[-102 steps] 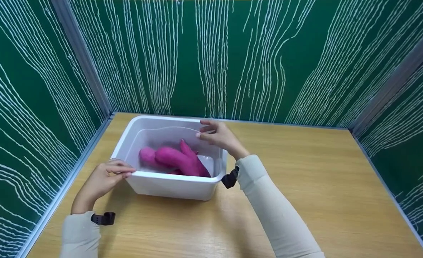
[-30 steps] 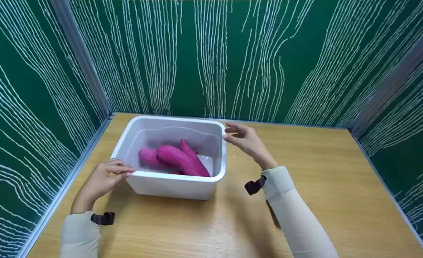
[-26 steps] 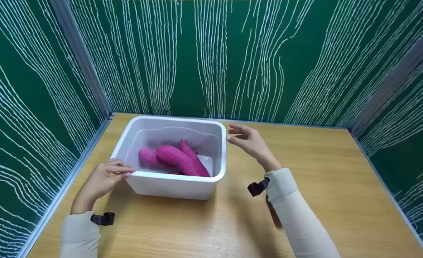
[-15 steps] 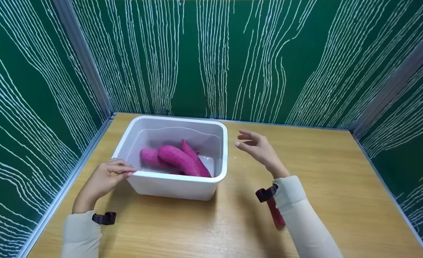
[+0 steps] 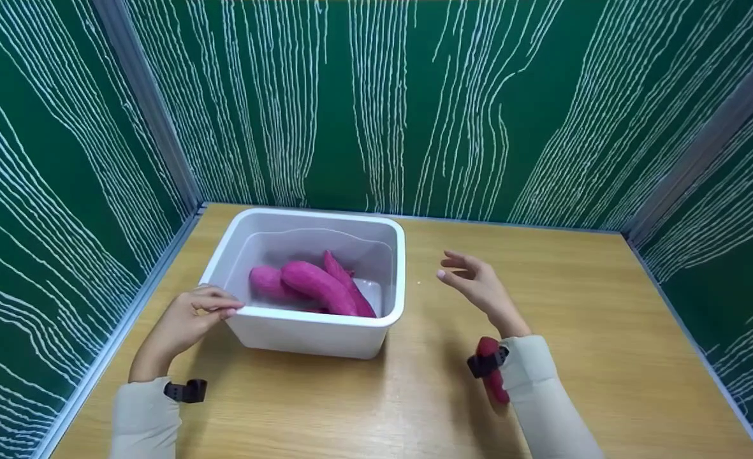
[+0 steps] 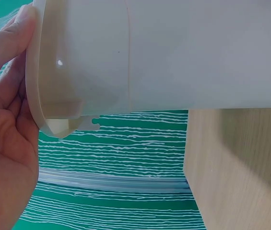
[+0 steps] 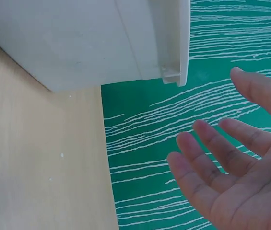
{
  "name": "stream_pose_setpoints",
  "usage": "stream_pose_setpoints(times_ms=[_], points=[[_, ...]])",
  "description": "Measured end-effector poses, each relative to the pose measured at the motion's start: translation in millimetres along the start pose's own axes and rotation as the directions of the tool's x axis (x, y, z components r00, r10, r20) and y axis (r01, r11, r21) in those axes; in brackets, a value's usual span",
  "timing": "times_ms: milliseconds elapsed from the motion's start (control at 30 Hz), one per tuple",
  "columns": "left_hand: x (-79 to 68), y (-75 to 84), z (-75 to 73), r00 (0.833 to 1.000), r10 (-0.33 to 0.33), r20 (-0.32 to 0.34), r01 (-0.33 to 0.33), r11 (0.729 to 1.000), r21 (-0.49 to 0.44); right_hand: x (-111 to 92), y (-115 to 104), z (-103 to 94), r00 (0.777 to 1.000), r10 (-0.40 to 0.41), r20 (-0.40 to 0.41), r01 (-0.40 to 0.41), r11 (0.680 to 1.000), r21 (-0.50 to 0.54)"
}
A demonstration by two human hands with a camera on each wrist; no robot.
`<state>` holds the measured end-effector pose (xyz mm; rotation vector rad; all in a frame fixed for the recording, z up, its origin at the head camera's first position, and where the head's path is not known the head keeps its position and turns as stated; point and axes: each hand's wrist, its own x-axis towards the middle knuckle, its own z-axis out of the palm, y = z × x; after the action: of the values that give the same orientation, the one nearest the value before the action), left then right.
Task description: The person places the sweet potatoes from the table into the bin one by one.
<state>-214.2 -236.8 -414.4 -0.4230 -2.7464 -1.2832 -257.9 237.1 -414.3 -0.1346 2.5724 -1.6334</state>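
Observation:
A white plastic bin [image 5: 312,335] stands on the table, with several magenta, tapered roots like sweet potatoes [image 5: 317,287] lying inside. At its front left corner my left hand [image 5: 185,319] pinches the rim between thumb and fingers; the left wrist view shows the thumb against the rim [image 6: 33,62]. My right hand [image 5: 478,287] hovers to the right of the bin, apart from it. Its fingers are spread and loosely bent in the right wrist view, with nothing in them. Beneath the right wrist a red, elongated root [image 5: 496,386] lies on the table, partly covered by the wrist camera and sleeve.
The wooden table [image 5: 606,331] extends to the right of the bin. Green panels with white wavy lines [image 5: 453,127] enclose it at the back and both sides, joined by grey metal posts [image 5: 150,95]. Small white specks dot the table beside the bin.
My right hand has moved from over the bin's right rim to the right and toward me, away from the bin. The red root has come into view under that wrist. My left hand stays put.

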Motion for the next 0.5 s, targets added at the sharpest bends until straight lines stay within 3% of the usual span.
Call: stream_pose_setpoints(times_ms=[233,500], points=[[-0.1,0.1,-0.4,1.000,0.003,-0.002,-0.003,1.000,0.008,-11,17,-2.4,0.999,-0.002,-0.049,0.001,1.000,-0.023],[-0.1,-0.1,-0.5,1.000,-0.007,-0.005,0.007,1.000,-0.008,-30,38,-8.9,0.995,0.061,-0.079,-0.063,0.998,-0.031]])
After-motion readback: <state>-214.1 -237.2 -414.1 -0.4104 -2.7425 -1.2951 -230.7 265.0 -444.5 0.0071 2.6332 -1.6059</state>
